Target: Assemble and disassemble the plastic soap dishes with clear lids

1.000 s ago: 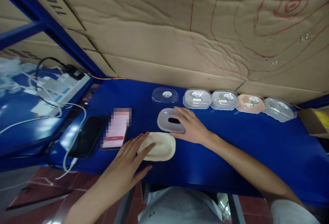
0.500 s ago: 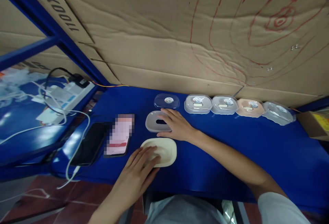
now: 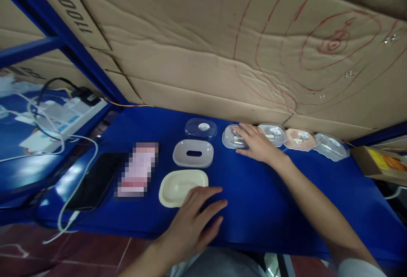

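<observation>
My right hand reaches over a grey soap box with a clear lid. Its fingers lie over the lid and its thumb is at the near side, hiding the box's right part. My left hand hovers with spread fingers at the near right corner of a cream oval dish; whether it touches the dish I cannot tell. Behind that dish lies a grey oval tray with a slot in its middle. A clear lid with a round label rests farther back.
To the right stand another grey lidded box, a peach one and a bluish-grey one. A cardboard box is at the right end. On the left are a pink-screened phone, a dark phone, cables and a power strip.
My right hand has left the grey tray and moved right onto the first lidded box, which seems slightly nearer. My left hand has drawn back from inside the cream dish towards its right.
</observation>
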Demonstrator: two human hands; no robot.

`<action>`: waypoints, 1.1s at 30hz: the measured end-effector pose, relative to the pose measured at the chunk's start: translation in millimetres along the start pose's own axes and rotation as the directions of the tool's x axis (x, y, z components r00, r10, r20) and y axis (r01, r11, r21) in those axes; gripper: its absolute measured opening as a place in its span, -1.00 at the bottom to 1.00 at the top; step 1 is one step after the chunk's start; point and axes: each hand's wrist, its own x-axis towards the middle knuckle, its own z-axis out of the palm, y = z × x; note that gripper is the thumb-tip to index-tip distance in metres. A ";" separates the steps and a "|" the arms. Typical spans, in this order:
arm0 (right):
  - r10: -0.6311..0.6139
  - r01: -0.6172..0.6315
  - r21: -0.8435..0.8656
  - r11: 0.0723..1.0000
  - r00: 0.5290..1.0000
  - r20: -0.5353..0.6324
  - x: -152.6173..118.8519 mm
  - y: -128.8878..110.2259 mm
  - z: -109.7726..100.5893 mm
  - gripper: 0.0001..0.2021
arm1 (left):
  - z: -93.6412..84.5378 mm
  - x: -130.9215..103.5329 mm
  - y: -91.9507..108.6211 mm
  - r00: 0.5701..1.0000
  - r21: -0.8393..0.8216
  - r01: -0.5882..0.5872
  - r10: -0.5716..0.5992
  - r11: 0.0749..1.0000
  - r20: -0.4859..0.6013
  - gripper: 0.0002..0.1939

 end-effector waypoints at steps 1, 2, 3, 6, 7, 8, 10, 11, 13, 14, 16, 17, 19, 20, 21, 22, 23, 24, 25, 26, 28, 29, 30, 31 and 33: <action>-0.006 0.006 0.006 1.000 1.000 -0.002 -9.1 -5.9 -1.0 -0.17 | 7.6 6.3 6.2 0.999 -0.077 0.026 -0.024 0.997 0.034 -0.56; -0.008 0.008 0.019 1.000 1.000 -0.011 -20.5 -13.2 -2.1 -0.17 | 16.1 10.4 12.0 0.996 -0.143 0.068 -0.059 0.987 0.065 -0.52; -0.002 0.003 0.040 0.999 1.000 -0.018 -34.4 -21.3 -3.1 -0.17 | 25.0 11.9 17.1 0.991 -0.198 0.107 -0.088 0.974 0.101 -0.46; 0.064 -0.061 0.141 0.988 0.998 -0.017 -88.4 -45.7 -3.6 -0.15 | 50.7 3.8 26.0 0.979 -0.278 0.185 -0.152 0.943 0.134 -0.32; 0.089 -0.087 0.180 0.980 0.996 -0.003 -108.1 -53.3 -2.5 -0.14 | 57.3 -1.2 26.7 0.977 -0.289 0.208 -0.184 0.934 0.111 -0.29; 0.109 -0.110 0.219 0.969 0.994 0.019 -127.2 -60.8 -0.8 -0.14 | 62.3 -5.9 26.4 0.972 -0.295 0.234 -0.221 0.926 0.079 -0.26; 0.124 -0.130 0.258 0.957 0.991 0.041 -159.9 -75.9 3.3 -0.11 | 67.4 -12.3 24.1 0.962 -0.305 0.272 -0.268 0.913 0.058 -0.16; 0.114 -0.123 0.265 0.956 0.992 0.048 -172.5 -83.6 5.1 -0.10 | 67.8 -13.2 22.6 0.961 -0.309 0.276 -0.266 0.910 0.076 -0.08; 0.063 -0.077 0.281 0.957 0.996 0.059 -189.1 -97.7 7.2 -0.07 | 66.2 -11.1 19.8 0.962 -0.305 0.262 -0.224 0.916 0.154 0.11; 0.032 -0.049 0.295 0.954 0.997 0.064 -193.6 -102.9 7.2 -0.06 | 64.9 -9.1 18.7 0.960 -0.297 0.251 -0.199 0.921 0.195 0.20; -0.012 -0.006 0.323 0.946 0.998 0.054 -196.1 -106.6 5.2 -0.03 | 62.3 -6.1 17.5 0.952 -0.265 0.236 -0.169 0.935 0.253 0.35; -0.021 0.006 0.330 0.944 0.999 0.042 -194.4 -104.2 3.5 -0.03 | 61.2 -5.9 17.4 0.948 -0.244 0.237 -0.169 0.941 0.269 0.39; -0.017 0.014 0.326 0.945 1.000 0.006 -184.1 -90.4 0.1 -0.06 | 59.4 -8.9 17.6 0.945 -0.204 0.246 -0.187 0.948 0.270 0.47; -0.012 0.015 0.321 0.947 1.000 -0.011 -175.2 -79.8 -0.8 -0.07 | 58.6 -11.7 17.9 0.945 -0.184 0.254 -0.203 0.950 0.256 0.50; 0.000 0.008 0.313 0.950 1.000 -0.026 -163.8 -67.6 -0.8 -0.10 | 57.8 -14.9 18.1 0.946 -0.163 0.261 -0.219 0.951 0.237 0.51; 0.016 -0.002 0.304 0.953 0.999 -0.041 -149.9 -54.8 0.5 -0.12 | 56.9 -18.1 18.4 0.949 -0.145 0.264 -0.230 0.954 0.216 0.50; 0.036 -0.017 0.290 0.957 0.997 -0.061 -134.3 -42.2 3.1 -0.16 | 56.0 -20.8 18.5 0.952 -0.128 0.258 -0.230 0.958 0.200 0.47; 0.071 -0.046 0.262 0.964 0.994 -0.086 -117.5 -30.7 6.8 -0.20 | 55.0 -22.7 18.6 0.956 -0.114 0.247 -0.223 0.962 0.191 0.43; 0.092 -0.066 0.222 0.973 0.990 -0.107 -100.4 -21.0 11.5 -0.24 | 53.9 -23.6 18.6 0.960 -0.104 0.230 -0.208 0.968 0.187 0.38; 0.095 -0.071 0.182 0.981 0.988 -0.125 -83.7 -13.6 16.6 -0.27 | 52.8 -23.5 18.6 0.963 -0.097 0.214 -0.193 0.972 0.190 0.34; 0.088 -0.073 0.122 0.990 0.989 -0.122 -53.9 -5.2 26.9 -0.33 | 50.9 -21.2 18.3 0.965 -0.093 0.193 -0.171 0.977 0.199 0.27; 0.080 -0.068 0.110 0.992 0.990 -0.116 -41.4 -3.7 31.5 -0.35 | 50.2 -19.4 18.1 0.965 -0.092 0.192 -0.171 0.977 0.200 0.25; 0.074 -0.062 0.105 0.992 0.991 -0.109 -30.6 -3.2 35.4 -0.36 | 49.7 -17.7 17.8 0.964 -0.092 0.195 -0.174 0.976 0.200 0.23; 0.068 -0.057 0.107 0.993 0.992 -0.104 -21.5 -3.1 38.6 -0.37 | 49.2 -16.1 17.6 0.964 -0.093 0.198 -0.177 0.976 0.200 0.22; 0.060 -0.048 0.115 0.992 0.993 -0.102 -7.7 -2.3 42.7 -0.37 | 48.4 -14.0 17.1 0.963 -0.096 0.202 -0.180 0.975 0.202 0.21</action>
